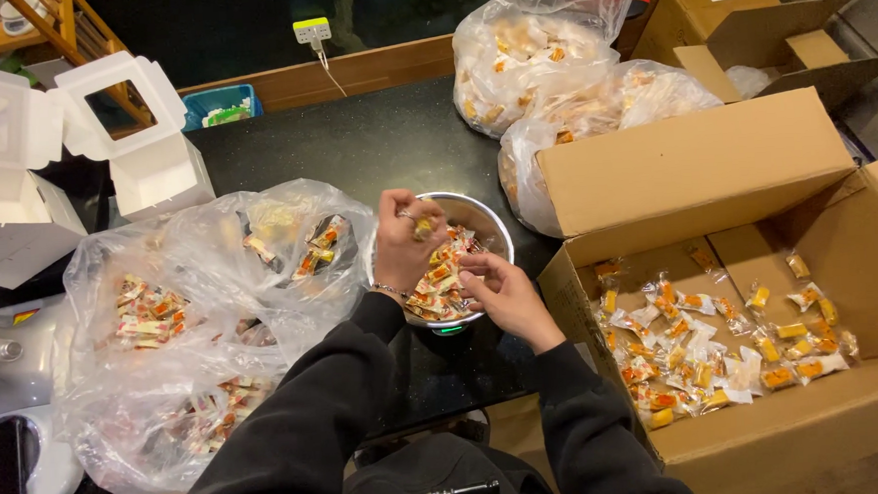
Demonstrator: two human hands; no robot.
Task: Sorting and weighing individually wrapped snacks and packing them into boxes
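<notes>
A steel bowl (486,217) of small wrapped candies (443,277) stands on a scale on the black counter (373,140). My left hand (404,241) is raised over the bowl's left side, fingers closed on a wrapped candy. My right hand (501,292) rests at the bowl's front right edge, fingers curled among the candies; whether it grips one I cannot tell. Both arms wear black sleeves.
A clear plastic bag (193,320) of wrapped candies lies left of the bowl. Two more full bags (549,61) sit behind. An open cardboard box (827,397) with several candies is at right. White window boxes (133,133) stand at back left.
</notes>
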